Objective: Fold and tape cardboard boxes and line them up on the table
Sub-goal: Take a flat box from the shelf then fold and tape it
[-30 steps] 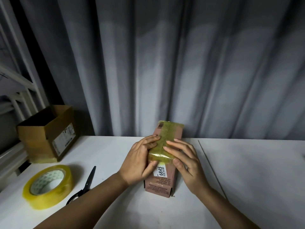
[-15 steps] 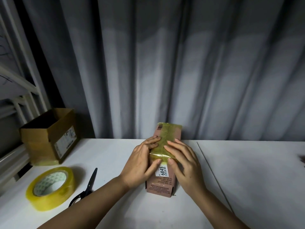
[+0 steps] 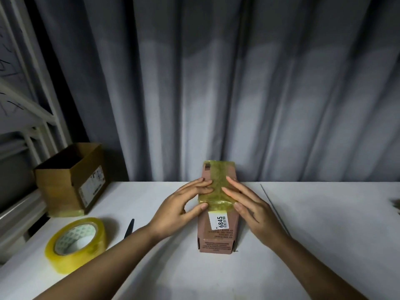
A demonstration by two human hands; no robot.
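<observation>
Head view: The small pink box (image 3: pixel 218 213) lies lengthwise at the centre of the surface (image 3: pixel 324 245). The left hand (image 3: pixel 179 206) and right hand (image 3: pixel 251 211) flank it, fingers (image 3: pixel 232 189) extended and pressing the yellowish tape strip (image 3: pixel 217 187) flat on its top face; nothing is grasped. Step in hand: sealing. The next move likely calls for smoothing the tape edges, then placing the box in line. The tape roll (image 3: pixel 75 243) sits at left; the scissors (image 3: pixel 129 230) are partly hidden by the left forearm. An open carton (image 3: pixel 71 178) stands at the far left. The box's far end is not visible.
</observation>
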